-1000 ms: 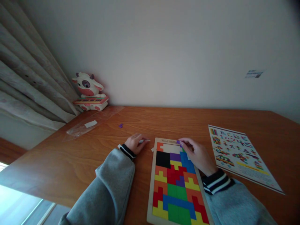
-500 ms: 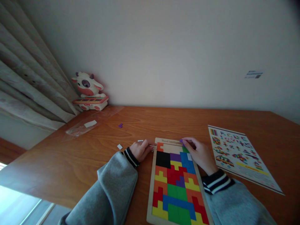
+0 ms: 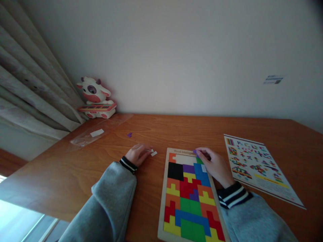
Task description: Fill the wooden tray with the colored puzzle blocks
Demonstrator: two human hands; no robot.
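My right hand (image 3: 212,162) rests over the upper right edge of a wooden puzzle tray (image 3: 163,188). Its thumb and fingers pinch a small purple puzzle block (image 3: 194,152) above a green block (image 3: 199,160). To the left of the tray, on the wood, my left hand (image 3: 138,155) is closed, its fingertips together at a small white piece (image 3: 153,153); part of this is hidden by the fingers. Coloured blocks fill most of the tray, including a black square (image 3: 175,171). Bare pale wood (image 3: 184,159) shows near its top. A small white label (image 3: 204,168) lies on a blue block.
A printed pattern sheet (image 3: 262,171) lies right of the tray. Another purple block (image 3: 129,134) is on the table (image 3: 176,131) behind my left hand. Farther left are a clear plastic bag (image 3: 83,139) and a cow-shaped toy keyboard (image 3: 97,99), beside a curtain (image 3: 30,77).
My left hand has moved left, away from the tray's upper left edge, and now covers the spot where a white scrap lay. My right hand stays with the purple block.
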